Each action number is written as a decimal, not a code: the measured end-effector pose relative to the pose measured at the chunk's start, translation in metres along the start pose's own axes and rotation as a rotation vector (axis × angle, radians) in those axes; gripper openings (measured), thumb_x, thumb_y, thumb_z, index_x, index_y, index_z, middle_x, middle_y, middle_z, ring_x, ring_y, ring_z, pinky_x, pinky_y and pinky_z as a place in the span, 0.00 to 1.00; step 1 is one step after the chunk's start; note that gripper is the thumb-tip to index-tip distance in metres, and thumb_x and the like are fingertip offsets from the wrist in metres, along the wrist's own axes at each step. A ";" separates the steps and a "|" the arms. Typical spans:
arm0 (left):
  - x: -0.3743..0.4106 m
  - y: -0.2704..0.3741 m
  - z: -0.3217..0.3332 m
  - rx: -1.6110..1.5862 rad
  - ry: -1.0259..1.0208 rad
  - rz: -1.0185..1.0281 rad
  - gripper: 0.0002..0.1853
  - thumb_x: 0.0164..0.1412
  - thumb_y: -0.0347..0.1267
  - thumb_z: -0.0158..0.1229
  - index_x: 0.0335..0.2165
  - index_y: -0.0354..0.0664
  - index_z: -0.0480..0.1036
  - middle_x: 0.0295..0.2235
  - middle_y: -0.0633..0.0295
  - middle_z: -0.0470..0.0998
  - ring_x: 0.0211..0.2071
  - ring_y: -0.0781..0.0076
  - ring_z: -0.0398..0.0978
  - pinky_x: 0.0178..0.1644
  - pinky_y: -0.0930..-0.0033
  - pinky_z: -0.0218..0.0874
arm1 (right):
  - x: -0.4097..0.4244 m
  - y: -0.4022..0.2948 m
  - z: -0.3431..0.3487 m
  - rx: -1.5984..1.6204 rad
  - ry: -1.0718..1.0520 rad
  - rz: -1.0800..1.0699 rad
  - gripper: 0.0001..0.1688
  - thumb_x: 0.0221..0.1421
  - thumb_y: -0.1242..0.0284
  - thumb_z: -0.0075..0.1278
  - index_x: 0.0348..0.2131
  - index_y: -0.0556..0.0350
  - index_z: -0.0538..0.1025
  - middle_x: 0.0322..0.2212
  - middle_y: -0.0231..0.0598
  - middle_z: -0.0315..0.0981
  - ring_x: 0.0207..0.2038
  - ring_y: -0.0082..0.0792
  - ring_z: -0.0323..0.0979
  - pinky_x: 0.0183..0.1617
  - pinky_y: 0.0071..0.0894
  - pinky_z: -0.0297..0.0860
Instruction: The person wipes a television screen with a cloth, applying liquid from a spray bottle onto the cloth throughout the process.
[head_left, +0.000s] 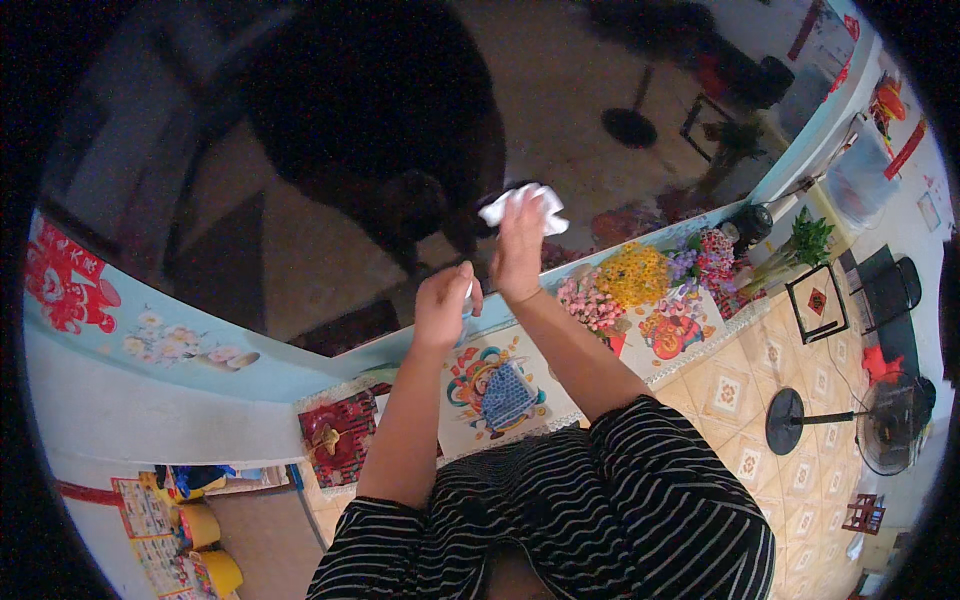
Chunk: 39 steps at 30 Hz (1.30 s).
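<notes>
A large dark glossy screen (360, 225), probably a television, fills the upper view and reflects the room. My right hand (519, 244) presses a crumpled white cloth or tissue (553, 206) against its lower part. In my left hand (444, 306), just below the screen's lower edge, is a small bottle (469, 304) with a white top and a bluish body, mostly hidden by the fingers. Beneath my forearms, a blue patterned object (510, 394) lies on a cabinet covered with printed mats (559, 375).
Artificial flowers (634, 274) and a dark round device (750, 223) stand along the cabinet's right part. A red tray (330, 435) lies at its left end. On the tiled floor to the right are a standing fan (784, 421) and a black-framed stand (844, 307).
</notes>
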<state>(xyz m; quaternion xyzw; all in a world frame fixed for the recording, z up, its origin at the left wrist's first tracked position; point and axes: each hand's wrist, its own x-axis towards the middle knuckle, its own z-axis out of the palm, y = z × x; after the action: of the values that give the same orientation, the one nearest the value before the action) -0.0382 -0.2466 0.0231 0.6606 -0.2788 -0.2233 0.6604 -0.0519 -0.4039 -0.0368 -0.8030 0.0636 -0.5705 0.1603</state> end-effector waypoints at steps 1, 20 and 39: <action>-0.004 0.003 -0.002 -0.005 0.011 0.005 0.26 0.67 0.44 0.45 0.19 0.38 0.69 0.17 0.61 0.71 0.20 0.70 0.69 0.28 0.67 0.60 | -0.018 -0.003 0.008 0.026 -0.099 -0.054 0.39 0.48 0.84 0.46 0.62 0.63 0.59 0.62 0.62 0.52 0.65 0.66 0.49 0.66 0.61 0.48; -0.033 0.018 -0.025 0.004 -0.025 0.008 0.23 0.68 0.40 0.47 0.20 0.37 0.69 0.16 0.66 0.69 0.22 0.78 0.66 0.30 0.72 0.56 | -0.057 -0.043 0.032 0.044 -0.237 -0.057 0.37 0.49 0.81 0.46 0.61 0.55 0.64 0.63 0.55 0.54 0.64 0.56 0.56 0.65 0.55 0.54; -0.036 0.014 -0.039 0.086 -0.027 -0.042 0.23 0.68 0.40 0.47 0.19 0.37 0.69 0.17 0.66 0.70 0.23 0.77 0.67 0.32 0.72 0.57 | -0.027 -0.023 -0.005 -0.049 -0.031 0.158 0.44 0.43 0.89 0.41 0.63 0.62 0.59 0.64 0.60 0.50 0.66 0.62 0.49 0.68 0.56 0.47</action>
<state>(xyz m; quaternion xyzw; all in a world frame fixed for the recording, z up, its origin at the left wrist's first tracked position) -0.0401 -0.1938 0.0351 0.6909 -0.2830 -0.2339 0.6228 -0.0676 -0.3754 -0.0513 -0.8078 0.1382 -0.5420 0.1859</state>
